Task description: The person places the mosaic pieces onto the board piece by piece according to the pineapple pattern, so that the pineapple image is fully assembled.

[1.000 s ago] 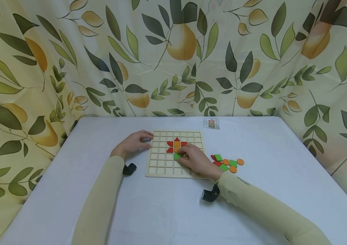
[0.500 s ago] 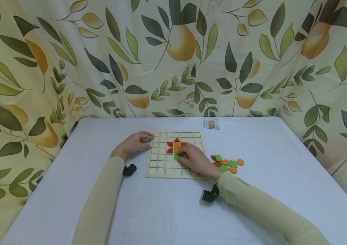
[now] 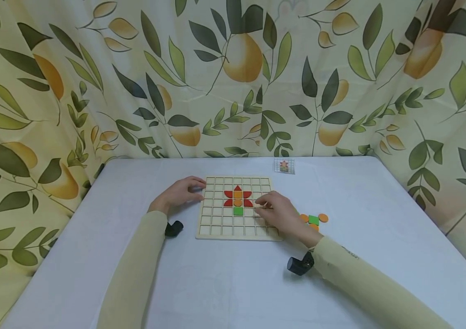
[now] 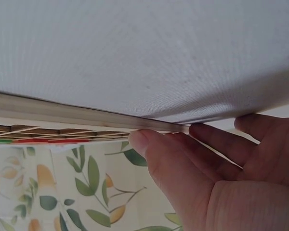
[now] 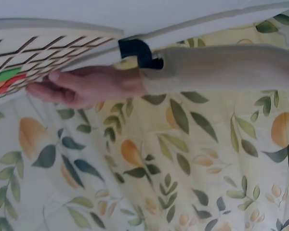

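Grid board point(image 3: 216, 219) at table centre, green square point(image 3: 238, 210) seated below red-orange flower. Left hand point(image 3: 178, 192) flat, fingers relaxed, on board's left edge. Right hand point(image 3: 281, 214) loosely curled over right edge, apart from square, grip indeterminate.

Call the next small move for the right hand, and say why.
Probably reach right to the loose tiles for another piece. The right hand looks empty at the board's right side, the green square already sits under the red and orange flower, and the left hand steadies the board.
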The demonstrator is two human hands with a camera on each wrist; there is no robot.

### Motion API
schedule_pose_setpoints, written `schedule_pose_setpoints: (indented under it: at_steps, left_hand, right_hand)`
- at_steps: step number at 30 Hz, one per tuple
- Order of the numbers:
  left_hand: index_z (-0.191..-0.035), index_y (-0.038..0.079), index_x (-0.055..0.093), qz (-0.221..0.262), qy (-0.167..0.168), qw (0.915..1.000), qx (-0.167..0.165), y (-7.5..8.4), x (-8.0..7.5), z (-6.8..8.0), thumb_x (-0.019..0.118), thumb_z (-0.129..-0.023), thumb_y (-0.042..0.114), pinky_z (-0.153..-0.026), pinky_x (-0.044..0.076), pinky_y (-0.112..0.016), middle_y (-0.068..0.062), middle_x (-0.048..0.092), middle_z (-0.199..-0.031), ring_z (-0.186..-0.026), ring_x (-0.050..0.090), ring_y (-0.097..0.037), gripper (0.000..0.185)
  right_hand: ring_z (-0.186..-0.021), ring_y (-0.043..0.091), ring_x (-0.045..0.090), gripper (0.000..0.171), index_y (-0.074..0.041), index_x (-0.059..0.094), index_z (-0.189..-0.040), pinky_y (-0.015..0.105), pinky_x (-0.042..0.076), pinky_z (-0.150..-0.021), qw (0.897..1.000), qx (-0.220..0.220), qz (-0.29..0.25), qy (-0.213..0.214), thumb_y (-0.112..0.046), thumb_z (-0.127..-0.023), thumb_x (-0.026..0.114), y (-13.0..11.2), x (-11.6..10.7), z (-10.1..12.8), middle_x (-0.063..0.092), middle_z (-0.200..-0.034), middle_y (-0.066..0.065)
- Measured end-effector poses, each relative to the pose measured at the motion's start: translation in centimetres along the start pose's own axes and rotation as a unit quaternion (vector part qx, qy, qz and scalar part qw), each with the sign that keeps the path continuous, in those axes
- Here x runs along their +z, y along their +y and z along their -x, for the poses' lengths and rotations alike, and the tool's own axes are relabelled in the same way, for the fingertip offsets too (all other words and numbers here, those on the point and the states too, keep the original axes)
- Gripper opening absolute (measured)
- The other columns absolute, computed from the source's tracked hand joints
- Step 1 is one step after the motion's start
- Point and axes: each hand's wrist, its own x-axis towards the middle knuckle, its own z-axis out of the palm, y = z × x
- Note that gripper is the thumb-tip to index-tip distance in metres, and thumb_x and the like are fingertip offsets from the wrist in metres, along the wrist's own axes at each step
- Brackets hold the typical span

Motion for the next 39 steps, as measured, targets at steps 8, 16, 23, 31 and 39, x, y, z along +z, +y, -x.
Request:
schedule_pose_setpoints:
  at_steps: [8,16,23,31,39]
  left_hand:
    - [-0.120,0.015,0.060,-0.001,0.002,1.0000,-0.005,-0.1,0.0,-0.2,0.072,-0.079,0.024,-0.114,0.022,-0.040,0.007,0.047,-0.132,-0.133,0.031,-0.017,0.043]
    - [-0.120,0.016,0.060,-0.007,0.000,1.0000,0.000,-0.3,0.1,-0.2,0.071,-0.079,0.025,-0.114,0.022,-0.039,0.006,0.047,-0.133,-0.133,0.032,-0.017,0.044]
    - [-0.121,0.014,0.060,-0.014,-0.001,0.9999,0.011,-0.1,0.0,-0.1,0.070,-0.081,0.024,-0.113,0.023,-0.039,0.005,0.048,-0.132,-0.133,0.033,-0.018,0.043]
    - [-0.120,0.015,0.060,-0.017,0.005,0.9998,0.007,0.0,-0.1,-0.1,0.070,-0.081,0.025,-0.113,0.024,-0.038,0.006,0.048,-0.132,-0.132,0.033,-0.016,0.042]
    - [-0.120,0.014,0.060,-0.018,0.003,0.9997,0.015,-0.1,0.0,-0.1,0.070,-0.081,0.024,-0.113,0.023,-0.039,0.005,0.048,-0.133,-0.133,0.032,-0.018,0.042]
  right_hand:
    - [-0.090,0.019,0.056,0.031,-0.009,0.065,-0.110,0.030,0.048,-0.070,0.998,0.056,0.036,0.016,-0.026,-0.085,0.065,3.4,-3.7,2.7,0.060,-0.106,0.007]
    - [-0.098,0.029,0.052,0.039,-0.002,0.058,-0.119,0.039,0.051,-0.074,0.990,0.127,0.069,-0.003,-0.024,-0.087,0.061,6.5,-7.6,4.9,0.054,-0.115,0.018]
    - [-0.093,0.030,0.050,0.047,0.005,0.053,-0.123,0.036,0.047,-0.071,0.981,0.165,0.087,-0.060,-0.021,-0.085,0.060,8.7,-9.7,5.9,0.051,-0.114,0.023]
    - [-0.085,0.025,0.046,0.045,0.006,0.056,-0.119,0.030,0.042,-0.068,0.982,0.145,0.082,-0.094,-0.018,-0.081,0.065,9.8,-9.4,6.0,0.057,-0.104,0.018]
    - [-0.082,0.022,0.046,0.030,-0.001,0.065,-0.108,0.029,0.040,-0.067,0.984,0.135,0.079,-0.079,-0.014,-0.081,0.065,9.9,-9.1,6.0,0.059,-0.095,0.011]
